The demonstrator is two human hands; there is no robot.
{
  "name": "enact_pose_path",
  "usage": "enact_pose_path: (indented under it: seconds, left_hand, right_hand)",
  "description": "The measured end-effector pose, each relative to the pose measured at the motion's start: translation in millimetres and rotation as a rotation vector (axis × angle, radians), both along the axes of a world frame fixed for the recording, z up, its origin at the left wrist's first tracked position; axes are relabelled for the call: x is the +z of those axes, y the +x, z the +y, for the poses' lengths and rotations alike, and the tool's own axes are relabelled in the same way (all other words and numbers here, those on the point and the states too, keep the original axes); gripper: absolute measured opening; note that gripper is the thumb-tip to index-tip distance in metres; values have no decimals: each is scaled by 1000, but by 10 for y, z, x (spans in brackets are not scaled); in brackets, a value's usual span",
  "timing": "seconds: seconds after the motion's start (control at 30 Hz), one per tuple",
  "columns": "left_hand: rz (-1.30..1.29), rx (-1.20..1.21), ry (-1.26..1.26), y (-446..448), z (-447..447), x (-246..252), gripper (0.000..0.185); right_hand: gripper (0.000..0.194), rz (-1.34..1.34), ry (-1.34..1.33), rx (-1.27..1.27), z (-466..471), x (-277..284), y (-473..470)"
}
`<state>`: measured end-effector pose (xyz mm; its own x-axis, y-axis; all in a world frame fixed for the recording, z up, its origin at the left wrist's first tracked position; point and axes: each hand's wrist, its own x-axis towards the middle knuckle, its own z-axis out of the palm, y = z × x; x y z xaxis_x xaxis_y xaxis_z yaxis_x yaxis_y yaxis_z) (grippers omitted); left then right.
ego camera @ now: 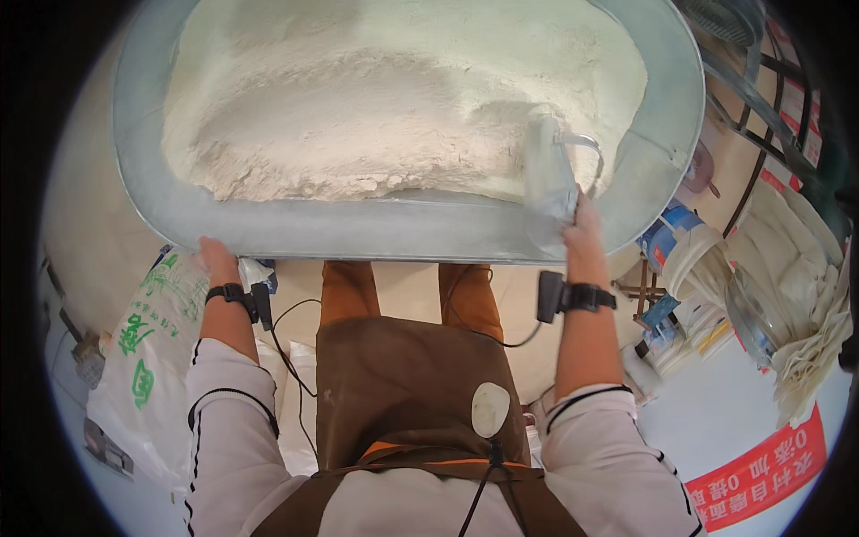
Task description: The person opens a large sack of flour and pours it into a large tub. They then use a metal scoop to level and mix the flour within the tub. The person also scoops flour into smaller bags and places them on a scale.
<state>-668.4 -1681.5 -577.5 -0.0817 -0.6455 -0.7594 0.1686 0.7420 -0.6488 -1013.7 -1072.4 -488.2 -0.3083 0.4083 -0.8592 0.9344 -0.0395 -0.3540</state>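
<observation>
A large oval metal tub (302, 228) holds a heap of pale flour-like powder (376, 127). My right hand (582, 225) is at the tub's near right side, closed on a metal scoop (551, 174) that is blurred and tilted against the powder; a curved metal handle stands out on its right. Whether the scoop holds powder cannot be told. On the near left rim rests my left hand (216, 254), its fingers closed over the edge. Black straps with small devices are around both wrists, and cables hang from them.
White sacks with green writing (144, 376) stand at the left. On the right are a white plastic bucket (694, 258), pale cloth sacks (778, 255) and a black metal frame (758, 94). A red banner with writing (758, 476) lies at the lower right.
</observation>
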Motion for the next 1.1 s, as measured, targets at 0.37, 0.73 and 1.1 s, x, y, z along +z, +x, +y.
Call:
enact_pose_path:
  seconds: [0.37,0.73,1.1]
  left_hand:
    - [110,132,17,-416,234,357,45]
    - [1924,1275,-692,-780,549,626,52]
    - [1815,1649,-752,-974,509,879,52]
  right_hand:
    - [40,-88,543,1848,-1283,339,23]
    - [42,122,42,1645,-3512,178,724]
    - [17,-112,-659,570,-5311,-180,908]
